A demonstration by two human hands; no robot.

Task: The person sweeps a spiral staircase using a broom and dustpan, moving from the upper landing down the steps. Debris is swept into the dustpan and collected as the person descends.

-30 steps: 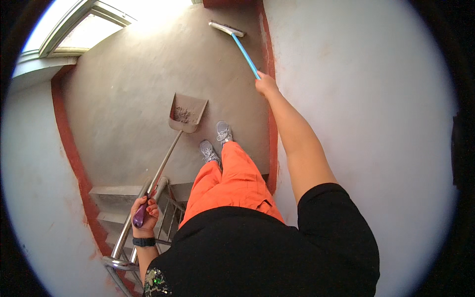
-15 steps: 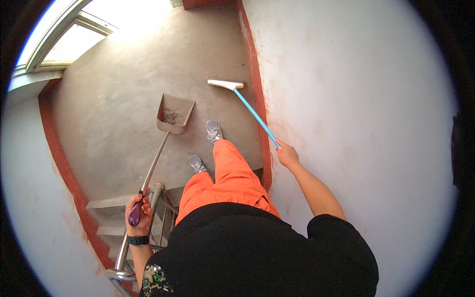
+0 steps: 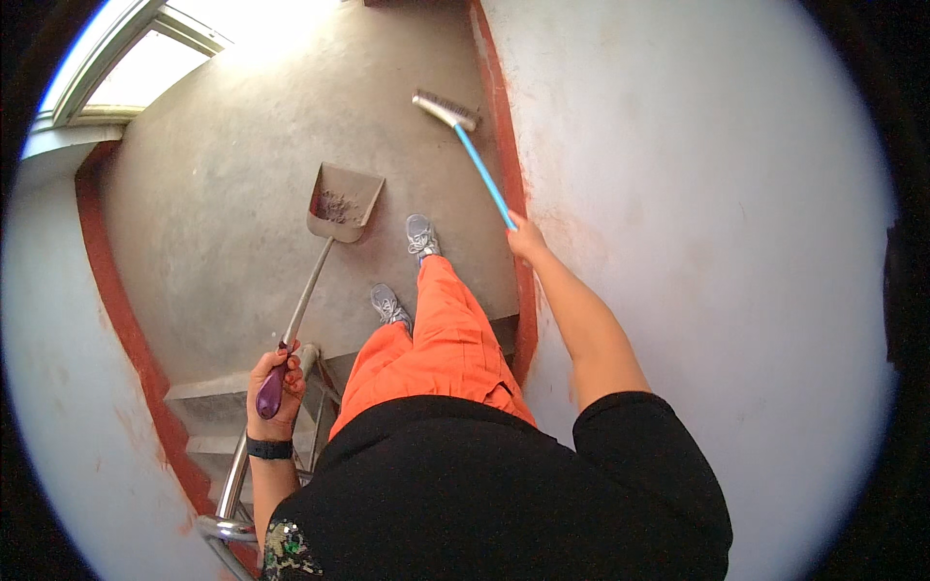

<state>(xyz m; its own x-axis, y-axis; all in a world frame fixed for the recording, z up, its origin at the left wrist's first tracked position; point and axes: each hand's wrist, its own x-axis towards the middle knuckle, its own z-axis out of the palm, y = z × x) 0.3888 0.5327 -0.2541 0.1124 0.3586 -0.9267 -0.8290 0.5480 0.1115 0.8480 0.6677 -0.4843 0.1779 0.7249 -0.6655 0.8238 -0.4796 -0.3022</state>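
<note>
My left hand (image 3: pixel 278 389) is closed round the purple handle of a long-handled dustpan (image 3: pixel 370 198). The pan rests on the grey floor ahead of my feet, with a patch of dark debris (image 3: pixel 336 206) in it. In my right hand (image 3: pixel 526 238) is the blue stick of a broom (image 3: pixel 481 167), gripped near its upper end. Its pale head with dark bristles (image 3: pixel 448 108) is out ahead, close to the red skirting on the right. Whether the bristles touch the floor I cannot tell.
Steps (image 3: pixel 215 416) drop away at the lower left, beside a metal handrail (image 3: pixel 232 484). A pale wall (image 3: pixel 678 213) with a red base band (image 3: pixel 504 126) runs along the right. A bright window (image 3: pixel 145 68) is at the far left. My grey shoes (image 3: pixel 421 235) stand on the landing.
My right hand has moved forward and left, carrying the broom head farther away and tilting it so its bristles show. The dustpan stays nearly where it was, still in my left hand.
</note>
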